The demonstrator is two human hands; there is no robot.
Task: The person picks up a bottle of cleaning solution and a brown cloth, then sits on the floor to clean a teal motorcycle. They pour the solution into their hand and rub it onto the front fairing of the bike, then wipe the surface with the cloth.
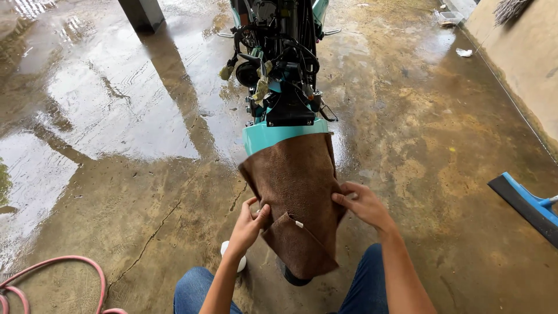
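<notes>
Blue-jeaned knees (197, 288) fill the bottom edge of the frame, and just above them both hands work a brown cloth (296, 197) draped over the teal rear end of a stripped motorcycle (279, 70) at centre frame. At the cloth's left edge, the left hand (249, 224) has its grip pinched on a fold; at the right edge, the right hand (363, 204) has its fingers curled into the fabric, pressing it against the bodywork.

Below the hands, the cloth's lower corner hangs loose and folded over. It could slide off if either grip eases, and would land on the wet concrete floor (116, 116), picking up grit that might scratch the paint. Exposed wiring and connectors sit just above the cloth; a snagged edge could tug them. A pink hose (52, 270) loops at lower left and a blue squeegee (526, 203) lies at right, both trip risks on slick ground.
</notes>
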